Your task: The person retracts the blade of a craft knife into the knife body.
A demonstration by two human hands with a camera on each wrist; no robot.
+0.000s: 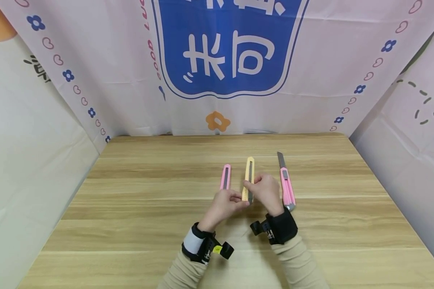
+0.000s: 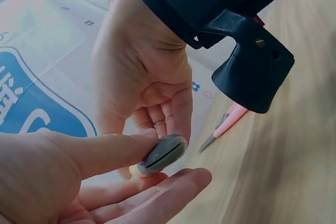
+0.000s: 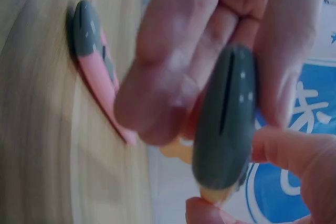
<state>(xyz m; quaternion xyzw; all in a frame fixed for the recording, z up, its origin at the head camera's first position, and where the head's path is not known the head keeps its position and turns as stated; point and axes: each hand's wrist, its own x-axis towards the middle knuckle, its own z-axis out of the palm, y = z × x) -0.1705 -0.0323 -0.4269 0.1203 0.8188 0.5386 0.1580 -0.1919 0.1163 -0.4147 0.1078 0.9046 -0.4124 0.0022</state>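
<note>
My left hand (image 1: 224,204) and my right hand (image 1: 267,190) both hold a yellow utility knife (image 1: 250,168) above the table. The left fingers and thumb pinch its lower end, where the grey end cap (image 3: 226,119) shows large in the right wrist view. Higher up, the right thumb and fingers pinch the yellow body. No blade is seen sticking out at its far tip. Just left of it lies a pink utility knife (image 1: 225,176), its lower part hidden behind my left hand. To the right another pink utility knife (image 1: 287,188) lies with its blade extended away from me.
The wood-grain table (image 1: 141,208) ends at a back edge against a white printed cloth (image 1: 130,100). More cloth hangs on both sides. Each wrist wears a black strap with a small camera.
</note>
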